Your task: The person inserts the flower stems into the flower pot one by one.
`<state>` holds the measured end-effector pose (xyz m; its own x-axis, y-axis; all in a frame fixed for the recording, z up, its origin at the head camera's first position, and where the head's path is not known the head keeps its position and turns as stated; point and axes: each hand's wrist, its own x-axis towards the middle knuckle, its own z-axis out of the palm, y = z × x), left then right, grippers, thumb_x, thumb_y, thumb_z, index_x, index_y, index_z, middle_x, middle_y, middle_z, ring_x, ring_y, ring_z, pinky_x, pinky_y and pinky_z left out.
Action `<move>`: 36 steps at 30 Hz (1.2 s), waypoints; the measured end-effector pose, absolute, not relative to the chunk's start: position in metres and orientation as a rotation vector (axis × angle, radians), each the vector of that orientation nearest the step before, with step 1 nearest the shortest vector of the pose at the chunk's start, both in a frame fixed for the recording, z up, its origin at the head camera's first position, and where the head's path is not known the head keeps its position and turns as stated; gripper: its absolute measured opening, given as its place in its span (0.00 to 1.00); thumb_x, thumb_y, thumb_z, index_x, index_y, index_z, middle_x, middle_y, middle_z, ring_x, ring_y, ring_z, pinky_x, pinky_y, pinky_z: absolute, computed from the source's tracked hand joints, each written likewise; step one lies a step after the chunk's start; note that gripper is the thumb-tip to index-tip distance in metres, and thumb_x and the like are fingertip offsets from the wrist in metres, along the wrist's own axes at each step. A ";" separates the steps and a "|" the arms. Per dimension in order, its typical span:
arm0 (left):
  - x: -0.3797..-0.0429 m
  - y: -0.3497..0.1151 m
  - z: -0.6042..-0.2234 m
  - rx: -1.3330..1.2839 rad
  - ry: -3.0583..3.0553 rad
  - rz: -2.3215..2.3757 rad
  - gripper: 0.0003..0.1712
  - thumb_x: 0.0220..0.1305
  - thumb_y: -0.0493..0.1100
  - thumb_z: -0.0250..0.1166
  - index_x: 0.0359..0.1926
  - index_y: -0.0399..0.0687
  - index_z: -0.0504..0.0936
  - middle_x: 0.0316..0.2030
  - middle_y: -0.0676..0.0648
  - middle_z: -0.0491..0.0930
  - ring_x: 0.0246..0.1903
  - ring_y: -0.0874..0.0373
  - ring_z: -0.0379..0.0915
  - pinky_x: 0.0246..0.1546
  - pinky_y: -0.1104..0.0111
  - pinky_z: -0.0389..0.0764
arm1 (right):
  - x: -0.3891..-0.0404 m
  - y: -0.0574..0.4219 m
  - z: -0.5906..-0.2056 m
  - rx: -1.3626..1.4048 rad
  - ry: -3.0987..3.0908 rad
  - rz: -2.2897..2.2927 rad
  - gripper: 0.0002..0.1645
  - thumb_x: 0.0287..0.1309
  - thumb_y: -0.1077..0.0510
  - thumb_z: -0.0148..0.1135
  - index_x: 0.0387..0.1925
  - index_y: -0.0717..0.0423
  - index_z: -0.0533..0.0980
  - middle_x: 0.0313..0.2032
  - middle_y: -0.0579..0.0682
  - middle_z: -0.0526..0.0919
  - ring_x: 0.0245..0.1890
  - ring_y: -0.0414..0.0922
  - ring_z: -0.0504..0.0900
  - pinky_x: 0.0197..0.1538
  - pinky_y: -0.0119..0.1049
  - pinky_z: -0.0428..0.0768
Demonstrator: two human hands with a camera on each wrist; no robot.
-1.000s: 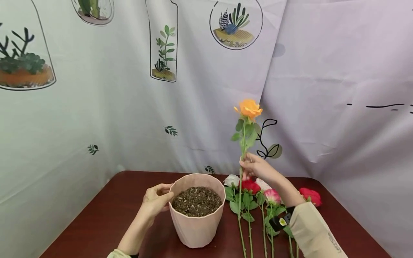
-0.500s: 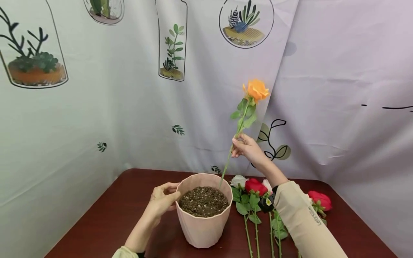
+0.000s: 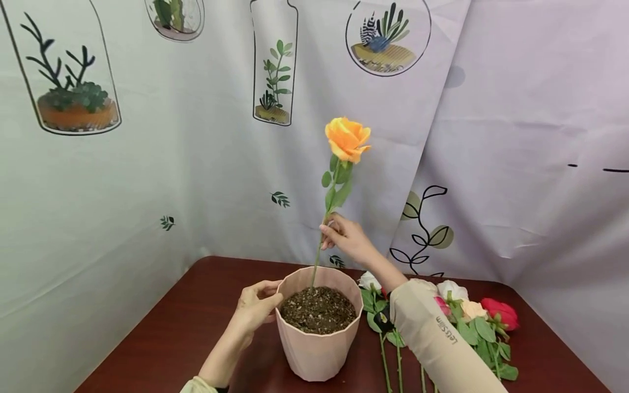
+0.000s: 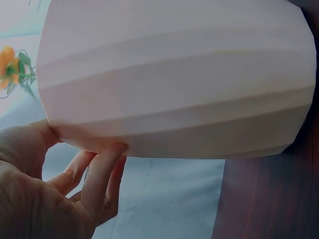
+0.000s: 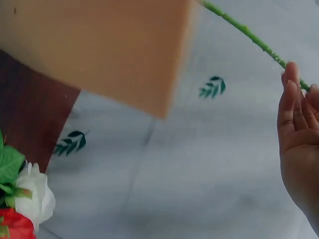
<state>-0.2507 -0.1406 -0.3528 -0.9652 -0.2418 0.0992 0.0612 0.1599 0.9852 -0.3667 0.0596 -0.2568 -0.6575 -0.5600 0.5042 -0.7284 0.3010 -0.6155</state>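
An orange rose [image 3: 346, 140] on a long green stem stands over the pink flowerpot [image 3: 315, 357], tilted a little to the right at its top. My right hand [image 3: 348, 238] pinches the stem between thumb and fingers below the leaves. The stem's lower end reaches the dark soil [image 3: 318, 310] near the back of the pot; whether it has gone in cannot be told. At the pot's left rim, my left hand [image 3: 256, 305] holds the wall with thumb and fingers. The left wrist view shows these fingers [image 4: 102, 174] bent against the outer wall.
Right of the pot lie several loose flowers: a white rose [image 3: 369, 280], another white one [image 3: 452, 290], a cream one [image 3: 473, 310] and a red rose [image 3: 500, 313]. My right sleeve hides part of them. A printed cloth [image 3: 221, 164] hangs behind the dark red table [image 3: 196, 305].
The right hand has carried the orange rose leftward from above the loose flowers to over the pot, its stem end now at the soil. My left hand keeps its hold on the rim.
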 end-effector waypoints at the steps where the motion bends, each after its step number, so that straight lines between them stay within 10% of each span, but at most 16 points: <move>1: -0.251 -0.140 -0.353 0.176 -2.195 -1.899 0.17 0.54 0.32 0.60 0.47 0.35 0.79 0.37 0.41 0.79 0.29 0.57 0.76 0.28 0.62 0.84 | -0.366 0.057 -0.259 1.199 -2.370 1.240 0.10 0.67 0.55 0.50 0.41 0.58 0.72 0.23 0.50 0.83 0.25 0.39 0.81 0.32 0.31 0.83; 36: -0.253 -0.143 -0.354 0.192 -2.226 -1.877 0.17 0.62 0.41 0.61 0.49 0.36 0.79 0.38 0.42 0.76 0.35 0.55 0.74 0.29 0.61 0.85 | -0.374 0.017 -0.313 1.182 -2.424 1.076 0.07 0.66 0.57 0.52 0.32 0.53 0.70 0.18 0.42 0.77 0.20 0.36 0.77 0.30 0.29 0.75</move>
<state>-0.2525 -0.1430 -0.3544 -0.9666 -0.2417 0.0856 0.0435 0.1744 0.9837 -0.3736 0.0172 -0.3134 -0.6449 -0.5829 0.4943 -0.7576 0.4025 -0.5138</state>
